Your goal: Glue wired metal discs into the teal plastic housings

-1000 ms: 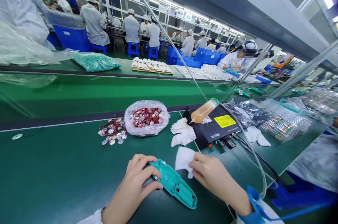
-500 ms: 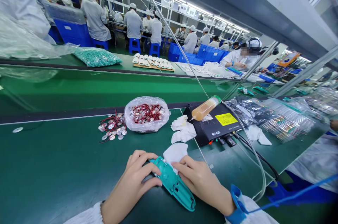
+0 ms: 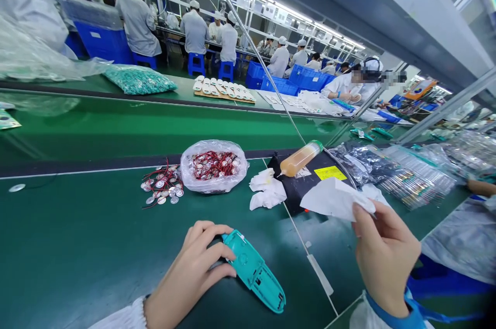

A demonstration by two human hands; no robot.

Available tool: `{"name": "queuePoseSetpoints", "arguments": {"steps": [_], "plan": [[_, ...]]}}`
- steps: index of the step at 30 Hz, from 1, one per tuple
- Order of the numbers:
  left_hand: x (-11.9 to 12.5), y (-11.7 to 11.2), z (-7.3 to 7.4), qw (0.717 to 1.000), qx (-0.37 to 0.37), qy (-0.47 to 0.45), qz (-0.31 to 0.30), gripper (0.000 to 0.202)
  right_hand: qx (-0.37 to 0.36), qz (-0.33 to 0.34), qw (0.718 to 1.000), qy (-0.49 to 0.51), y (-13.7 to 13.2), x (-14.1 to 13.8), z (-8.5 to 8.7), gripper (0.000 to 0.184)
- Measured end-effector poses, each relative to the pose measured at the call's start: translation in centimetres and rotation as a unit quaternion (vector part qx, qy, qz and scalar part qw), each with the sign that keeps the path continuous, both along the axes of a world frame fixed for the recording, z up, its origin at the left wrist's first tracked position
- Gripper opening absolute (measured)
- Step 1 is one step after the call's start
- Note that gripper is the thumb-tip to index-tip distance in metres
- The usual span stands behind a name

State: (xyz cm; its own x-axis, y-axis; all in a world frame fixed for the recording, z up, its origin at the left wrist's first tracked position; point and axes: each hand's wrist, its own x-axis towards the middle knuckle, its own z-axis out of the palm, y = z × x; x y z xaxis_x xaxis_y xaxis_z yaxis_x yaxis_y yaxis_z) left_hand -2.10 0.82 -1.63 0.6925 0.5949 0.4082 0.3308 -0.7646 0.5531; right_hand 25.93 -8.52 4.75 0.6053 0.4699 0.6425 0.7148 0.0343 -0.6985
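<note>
While the left hand (image 3: pixel 199 259) holds a teal shell (image 3: pixel 256 273), the right hand (image 3: pixel 387 256) pinches a white tissue (image 3: pixel 332 199)

As the green surface (image 3: pixel 96 251) fills the lower view, the teal shell is seen in the lower middle, just to the right of the left hand. It lies slantwise, inner side turned upward, and its upper end is grasped by the left fingers, with the thumb at the near edge. Whether its whole length touches the surface, I cannot tell. The right fingers are closed on one end of the white tissue, which is raised and well apart from the shell; from this view it covers a part of the black box (image 3: pixel 290 192). A blue band (image 3: pixel 393 315) is around the right wrist. On the box lies a tube (image 3: pixel 301 159) with amber content, near a yellow label (image 3: pixel 329 173). To the left of the box are crumpled tissues (image 3: pixel 269 197), and further left stands a plastic bag (image 3: pixel 213 185) filled with red-wired discs (image 3: pixel 214 166). A loose pile (image 3: pixel 165 188) of similar discs lies just beside the bag.
</note>
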Motion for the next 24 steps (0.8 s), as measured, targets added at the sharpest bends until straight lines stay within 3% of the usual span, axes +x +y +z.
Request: {"name": "queuePoseSetpoints", "arguments": {"steps": [3, 6, 8, 11, 14, 17, 21, 24], "plan": [[0.2, -0.2, -0.1, 1.000, -0.013, -0.011, 0.013, 0.017, -0.105, 0.101, 0.986, -0.076, -0.2, -0.3, -0.7, 0.009], [0.2, -0.3, 0.1, 1.000, -0.015, -0.006, 0.014, 0.015, -0.252, 0.197, 0.924, -0.207, 0.2, -0.8, -2.7, 0.020], [0.1, -0.2, 0.2, 1.000, -0.015, 0.008, 0.008, 0.012, -0.291, 0.194, 0.901, -0.255, 0.3, -0.6, -4.3, 0.026], [0.0, 0.0, 0.3, 1.000, -0.012, 0.026, 0.004, 0.010, -0.295, 0.131, 0.904, -0.280, 0.1, 0.7, -6.0, 0.031], [0.1, -0.1, 0.2, 0.999, -0.011, 0.023, 0.027, 0.007, -0.311, 0.084, 0.901, -0.292, -0.6, 2.4, -6.6, 0.034], [0.3, -0.4, 0.4, 0.998, -0.028, 0.018, 0.058, 0.009, -0.335, 0.097, 0.892, -0.287, -1.7, 3.8, -6.4, 0.043], [0.1, -0.3, 1.3, 0.994, -0.056, 0.017, 0.087, 0.044, -0.342, 0.128, 0.887, -0.283, -3.5, 5.1, -6.0, 0.044], [-1.0, 1.1, 2.0, 0.985, 0.002, 0.062, 0.164, 0.024, -0.300, 0.156, 0.900, -0.276, -4.3, 5.1, -5.5, 0.034]]}}
